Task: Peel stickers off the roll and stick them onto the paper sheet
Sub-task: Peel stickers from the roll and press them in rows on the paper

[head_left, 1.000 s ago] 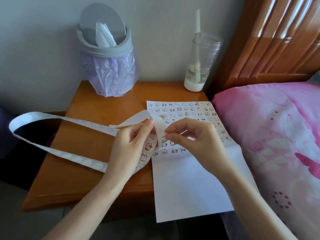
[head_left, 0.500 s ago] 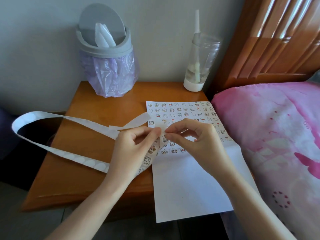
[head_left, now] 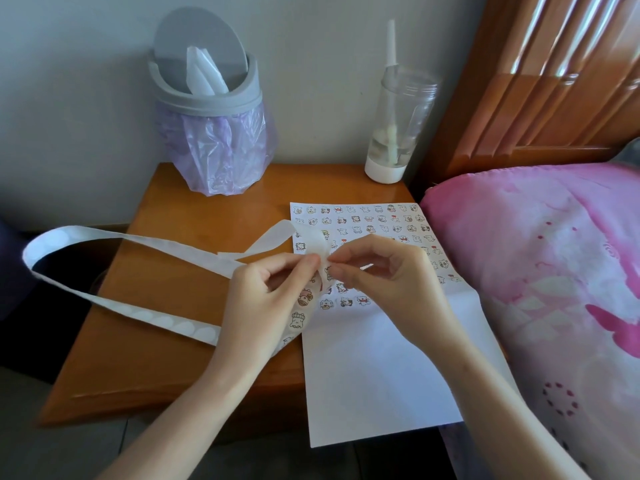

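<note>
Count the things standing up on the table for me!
2: a grey bin with a purple bag at the back left, a clear bottle at the back right. None seem hidden.

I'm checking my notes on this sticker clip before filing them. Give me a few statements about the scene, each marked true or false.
1. The left hand and right hand both pinch the sticker strip above the paper sheet. True.
2. The sheet's near half is already covered. False: stickers fill only the far part; the near part is blank.
3. The bin is lined with a purple bag. True.
4. The clear bottle lies on its side. False: it stands upright on the nightstand.
</note>
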Motion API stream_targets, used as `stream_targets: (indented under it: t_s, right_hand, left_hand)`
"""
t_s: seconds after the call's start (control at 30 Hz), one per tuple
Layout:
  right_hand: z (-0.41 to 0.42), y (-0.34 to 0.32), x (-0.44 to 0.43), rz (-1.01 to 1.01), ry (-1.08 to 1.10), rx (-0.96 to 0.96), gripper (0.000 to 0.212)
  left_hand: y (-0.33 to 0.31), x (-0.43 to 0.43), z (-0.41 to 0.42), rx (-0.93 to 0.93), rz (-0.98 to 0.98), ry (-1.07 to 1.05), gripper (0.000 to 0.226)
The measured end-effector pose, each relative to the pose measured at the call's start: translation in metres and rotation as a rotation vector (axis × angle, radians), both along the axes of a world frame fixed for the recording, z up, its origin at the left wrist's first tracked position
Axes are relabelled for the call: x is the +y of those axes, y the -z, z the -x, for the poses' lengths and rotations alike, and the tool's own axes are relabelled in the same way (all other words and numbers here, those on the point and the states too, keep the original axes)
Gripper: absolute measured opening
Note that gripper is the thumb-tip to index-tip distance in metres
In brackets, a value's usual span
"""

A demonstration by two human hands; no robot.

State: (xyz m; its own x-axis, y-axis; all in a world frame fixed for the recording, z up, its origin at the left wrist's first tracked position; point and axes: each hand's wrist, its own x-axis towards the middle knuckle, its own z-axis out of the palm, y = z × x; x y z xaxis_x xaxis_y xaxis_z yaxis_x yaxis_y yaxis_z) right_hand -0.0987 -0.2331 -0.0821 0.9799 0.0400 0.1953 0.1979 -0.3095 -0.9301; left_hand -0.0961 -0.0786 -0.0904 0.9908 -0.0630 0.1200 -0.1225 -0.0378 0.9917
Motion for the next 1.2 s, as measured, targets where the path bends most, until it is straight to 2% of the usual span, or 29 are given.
stream_targets:
  t_s: [0.27, 0.63, 0.8, 0.83, 0.93, 1.0, 1.07, 1.2]
  right_hand:
    - [0.000, -0.002, 0.001, -0.028, 0.010, 0.026, 0.009]
    - [0.002, -0.002, 0.000, 0.254, 0.018, -0.051, 0.009]
    - [0.005, -0.016, -0.014, 0.138, -0.010, -0.048, 0.006]
    - [0.004, -0.020, -0.021, 0.116, 0.015, -0.046, 0.010]
    - [0.002, -0.027, -0.055, 0.117, 0.093, 0.077, 0.012]
    - [0.000, -0.025, -0.077, 0.215, 0.113, 0.237, 0.001]
    - [-0.001, -0.021, -0.090, 0.278, 0.127, 0.348, 0.005]
    - [-0.001, -0.018, -0.096, 0.324, 0.118, 0.433, 0.006]
  left_hand:
    - [0.000, 0.000, 0.000, -0.002, 0.003, 0.020, 0.016]
    - [0.009, 0.001, -0.004, 0.006, -0.093, -0.034, 0.014]
    - [0.011, 0.002, -0.007, 0.024, -0.128, -0.056, 0.018]
    - [0.012, 0.003, -0.007, 0.034, -0.125, -0.055, 0.018]
    - [0.013, 0.003, -0.007, 0.044, -0.126, -0.041, 0.016]
    - [0.013, 0.003, -0.006, 0.028, -0.151, -0.027, 0.014]
    - [0.013, 0.002, -0.005, 0.009, -0.175, -0.013, 0.012]
    - [0.015, 0.001, -0.006, -0.018, -0.209, -0.005, 0.011]
